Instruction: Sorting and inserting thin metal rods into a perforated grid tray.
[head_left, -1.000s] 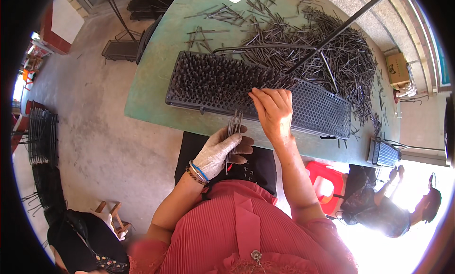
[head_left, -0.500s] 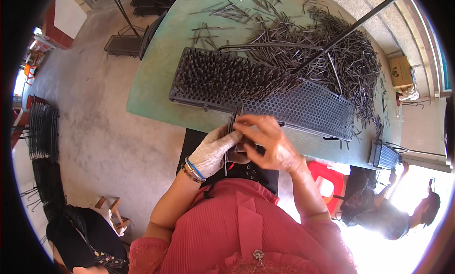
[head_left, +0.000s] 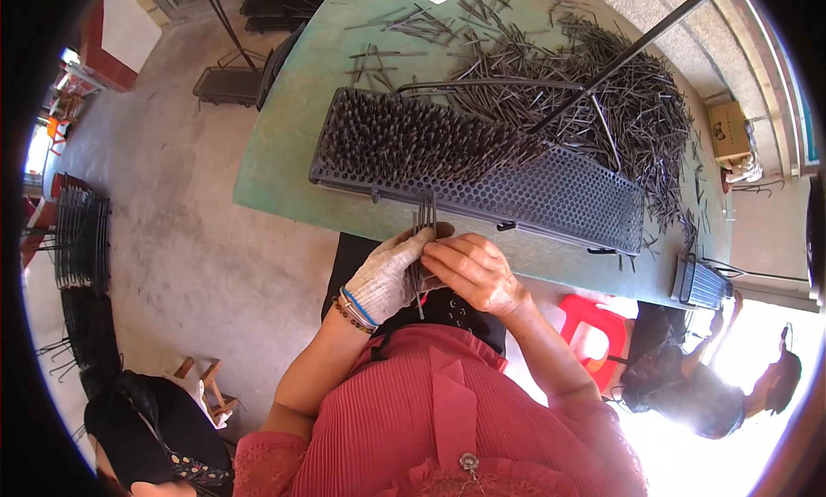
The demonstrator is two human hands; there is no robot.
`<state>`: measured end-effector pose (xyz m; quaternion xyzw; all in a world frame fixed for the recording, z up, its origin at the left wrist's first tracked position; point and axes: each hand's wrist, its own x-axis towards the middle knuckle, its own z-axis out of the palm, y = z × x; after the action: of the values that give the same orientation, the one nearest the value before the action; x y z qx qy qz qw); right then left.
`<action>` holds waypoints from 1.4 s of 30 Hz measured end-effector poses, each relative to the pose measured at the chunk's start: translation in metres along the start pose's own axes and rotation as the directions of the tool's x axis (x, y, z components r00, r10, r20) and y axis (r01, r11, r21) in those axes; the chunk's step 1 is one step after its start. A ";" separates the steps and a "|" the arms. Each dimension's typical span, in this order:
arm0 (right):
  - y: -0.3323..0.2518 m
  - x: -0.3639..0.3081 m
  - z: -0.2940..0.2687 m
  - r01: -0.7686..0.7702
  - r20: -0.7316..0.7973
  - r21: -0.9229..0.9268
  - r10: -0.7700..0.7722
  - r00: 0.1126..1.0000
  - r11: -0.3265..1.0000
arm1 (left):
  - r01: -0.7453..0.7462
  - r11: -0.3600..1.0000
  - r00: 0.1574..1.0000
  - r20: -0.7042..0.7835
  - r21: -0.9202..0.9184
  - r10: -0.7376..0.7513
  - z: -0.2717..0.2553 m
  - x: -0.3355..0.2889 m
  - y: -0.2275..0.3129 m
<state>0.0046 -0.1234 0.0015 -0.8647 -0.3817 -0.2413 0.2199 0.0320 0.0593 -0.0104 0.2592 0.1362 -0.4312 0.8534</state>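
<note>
In its pale knit glove, my left hand [head_left: 384, 273] is closed round a small bunch of thin dark rods [head_left: 424, 215], held upright in front of my body. My bare right hand [head_left: 478, 271] pinches at the same bunch from the right, its fingertips against the rods and the gloved thumb. Just beyond both hands lies a long black perforated tray [head_left: 576, 200]. Its left half is packed with upright dark rods [head_left: 404, 135]; the right half shows bare holes. A bent metal handle [head_left: 637, 49] rises from the tray.
A large heap of loose rods [head_left: 619, 92] covers the far right of the green table [head_left: 280, 166]. Another person [head_left: 697, 385] works at the right beside a smaller tray [head_left: 701, 282] and a red stool [head_left: 594, 329]. A second person [head_left: 155, 428] is at lower left, near a wooden stool [head_left: 206, 385].
My right hand has come down and its spread fingers have closed in on the rods. The bunch in my left hand now stands more spread at the top. The tray looks the same.
</note>
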 end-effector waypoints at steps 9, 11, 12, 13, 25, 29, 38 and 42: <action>0.030 0.036 -0.008 -0.581 -0.234 0.406 0.695 0.680 0.705 | -0.002 0.992 1.000 -0.030 0.128 0.006 0.001 -0.003 0.002; 0.039 0.043 -0.005 -0.579 -0.222 0.442 0.709 0.669 0.685 | 0.004 0.991 1.000 -0.023 0.131 -0.001 0.000 -0.004 0.002; 0.043 0.046 -0.004 -0.576 -0.208 0.480 0.724 0.658 0.662 | 0.005 0.992 1.000 -0.028 0.129 -0.001 0.001 -0.004 0.001; 0.045 0.047 -0.001 -0.570 -0.197 0.490 0.721 0.664 0.659 | 0.005 0.992 0.999 -0.032 0.127 -0.001 0.002 -0.005 0.001; 0.042 0.057 0.010 -0.595 -0.219 0.391 0.698 0.681 0.703 | 0.056 0.987 0.998 -0.047 0.150 -0.049 -0.002 -0.007 0.004; 0.044 0.061 0.005 -0.570 -0.204 0.387 0.671 0.713 0.724 | 0.084 0.982 0.995 -0.058 0.167 -0.075 0.000 -0.010 0.006; 0.056 0.055 0.008 -0.493 -0.139 0.335 0.560 0.817 0.803 | 0.073 0.985 0.996 -0.069 0.159 -0.063 -0.001 -0.009 0.006; 0.056 0.052 0.007 -0.524 -0.155 0.326 0.592 0.791 0.787 | 0.071 0.986 0.997 -0.034 0.151 -0.067 -0.003 -0.008 0.006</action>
<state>0.0797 -0.1247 0.0155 -0.8640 -0.1048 -0.2180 0.4417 0.0317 0.0694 -0.0076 0.3248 0.1244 -0.4658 0.8137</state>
